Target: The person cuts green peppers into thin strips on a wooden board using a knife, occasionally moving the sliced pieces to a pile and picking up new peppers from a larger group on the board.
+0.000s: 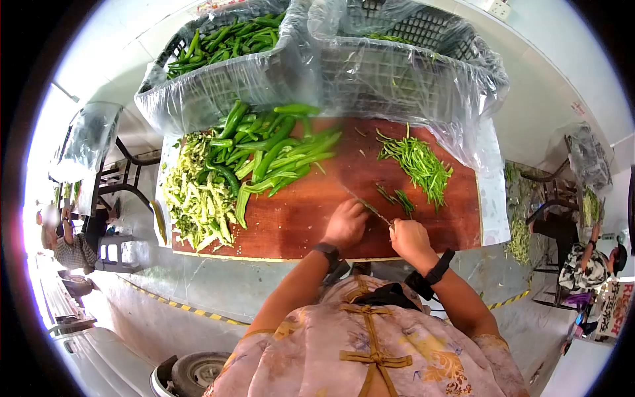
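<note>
My right hand [410,239] is closed around the handle of a knife [370,206], whose thin blade points up and left across the wooden board [297,235]. Beside the blade, my left hand [346,223] rests on the board with its fingers curled; whatever lies under them is hidden. Just beyond the knife are a few short dark green strips [399,200]. A pile of thin green pepper strips [420,165] lies at the board's right. Long green peppers [271,155], some apparently split, are heaped left of centre. Pale pepper cores and seeds [195,198] cover the far left.
Two plastic-lined crates stand behind the board: the left crate [218,89] holds whole green peppers [231,41], the right crate [410,76] some green pieces. Other people sit at the far left [76,248] and far right [585,264]. A grey stool [119,253] stands at left.
</note>
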`<move>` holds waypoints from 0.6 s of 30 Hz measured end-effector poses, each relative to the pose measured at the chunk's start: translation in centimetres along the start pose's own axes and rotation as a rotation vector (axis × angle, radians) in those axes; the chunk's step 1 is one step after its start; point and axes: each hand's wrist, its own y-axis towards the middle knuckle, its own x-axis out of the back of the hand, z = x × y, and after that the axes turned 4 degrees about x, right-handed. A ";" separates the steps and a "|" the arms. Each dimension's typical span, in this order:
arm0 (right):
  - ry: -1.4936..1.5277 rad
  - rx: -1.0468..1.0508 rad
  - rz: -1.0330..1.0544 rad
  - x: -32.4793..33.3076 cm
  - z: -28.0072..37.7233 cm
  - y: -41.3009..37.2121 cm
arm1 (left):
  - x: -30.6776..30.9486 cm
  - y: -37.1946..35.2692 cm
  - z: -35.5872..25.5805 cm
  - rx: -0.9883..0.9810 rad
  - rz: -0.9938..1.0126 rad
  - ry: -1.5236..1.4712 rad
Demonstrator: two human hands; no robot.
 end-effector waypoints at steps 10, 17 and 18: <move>-0.027 0.027 0.021 -1.7 1.3 4.8 | -0.5 0.0 0.6 -0.037 0.006 -0.064; -0.015 -0.111 -0.054 0.1 -1.4 5.0 | -0.5 -0.3 0.3 -0.011 -0.041 -0.038; -0.033 -0.096 -0.044 0.4 -1.7 4.3 | -0.4 -0.3 0.2 -0.004 -0.038 -0.034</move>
